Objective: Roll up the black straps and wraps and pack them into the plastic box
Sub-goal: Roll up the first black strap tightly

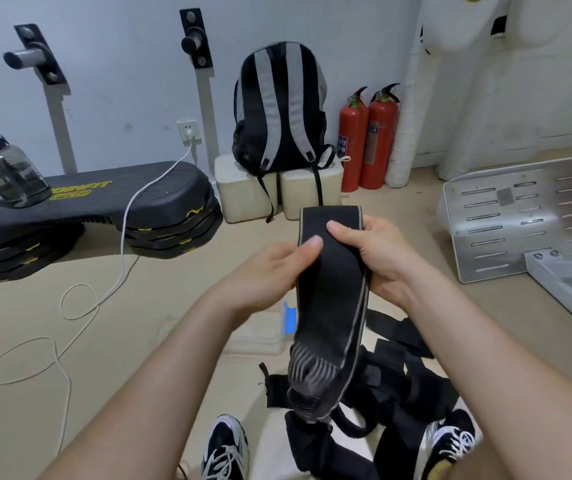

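Both hands hold one wide black wrap [329,289] with grey edges at its upper end. My left hand [270,271] pinches its left edge with the thumb on top. My right hand [374,251] grips its right edge. The wrap hangs straight down, and its lower end with a grey striped pattern dangles above the floor. Below it lies a heap of other black straps and wraps [398,403] between my two shoes. The clear plastic box [260,336] with a blue latch sits on the floor just left of the hanging wrap, partly hidden by my left forearm.
A black step platform [104,202] with a water jug [9,171] stands at the left, and a white cable [118,271] trails over the floor. A backpack [281,109] on white blocks and two fire extinguishers [369,140] stand at the wall. A metal plate [526,216] lies at the right.
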Available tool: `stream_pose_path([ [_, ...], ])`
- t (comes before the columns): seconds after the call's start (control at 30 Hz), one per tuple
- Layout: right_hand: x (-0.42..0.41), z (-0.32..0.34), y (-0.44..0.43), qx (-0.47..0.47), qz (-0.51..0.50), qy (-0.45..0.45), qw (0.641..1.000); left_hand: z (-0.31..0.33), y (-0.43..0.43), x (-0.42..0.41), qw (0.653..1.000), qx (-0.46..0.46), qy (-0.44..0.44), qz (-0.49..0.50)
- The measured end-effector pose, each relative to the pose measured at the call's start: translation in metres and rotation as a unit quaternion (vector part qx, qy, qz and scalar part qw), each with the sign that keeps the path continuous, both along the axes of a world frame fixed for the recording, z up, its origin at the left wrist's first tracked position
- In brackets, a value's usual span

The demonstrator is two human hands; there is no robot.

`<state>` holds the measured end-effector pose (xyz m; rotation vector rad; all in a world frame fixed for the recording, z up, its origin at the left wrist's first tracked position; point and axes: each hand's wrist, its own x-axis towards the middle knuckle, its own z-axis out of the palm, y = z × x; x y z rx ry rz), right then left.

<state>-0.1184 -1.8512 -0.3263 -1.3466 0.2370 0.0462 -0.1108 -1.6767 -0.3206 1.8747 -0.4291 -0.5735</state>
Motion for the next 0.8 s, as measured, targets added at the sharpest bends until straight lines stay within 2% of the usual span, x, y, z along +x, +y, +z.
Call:
stream_pose_path([
  [0.07,0.0,0.001,0.002,0.034,-0.021,-0.002,0.999,-0.01,-0.007,0.001,0.997,-0.046,-0.031,0.046],
  [0.17,-0.001,0.002,0.008,0.052,-0.023,-0.023,0.998,-0.012,-0.019,0.001,0.984,-0.057,-0.094,0.141],
  [0.27,-0.007,0.0,0.018,-0.062,0.044,-0.037,0.996,-0.007,-0.026,0.004,0.957,-0.079,-0.121,0.252],
  [0.33,-0.01,-0.006,0.026,-0.13,0.062,-0.052,0.988,-0.005,-0.027,0.006,0.947,-0.115,-0.079,0.291],
  [0.43,-0.008,-0.007,0.03,-0.149,0.018,-0.061,0.987,-0.006,-0.026,0.007,0.956,-0.158,0.001,0.248],
  [0.53,-0.003,-0.003,0.027,-0.139,-0.03,-0.063,0.988,-0.012,-0.027,0.004,0.969,-0.172,0.026,0.175],
  [0.63,0.001,-0.006,0.022,-0.142,-0.083,-0.049,0.985,-0.014,-0.03,0.001,0.969,-0.183,0.067,0.153],
  [0.73,0.004,-0.006,0.014,-0.076,-0.118,-0.01,0.99,-0.012,-0.028,0.001,0.971,-0.176,0.073,0.148],
  [0.8,0.002,-0.002,0.01,-0.019,-0.086,0.005,0.996,-0.013,-0.029,0.002,0.965,-0.2,0.046,0.164],
])
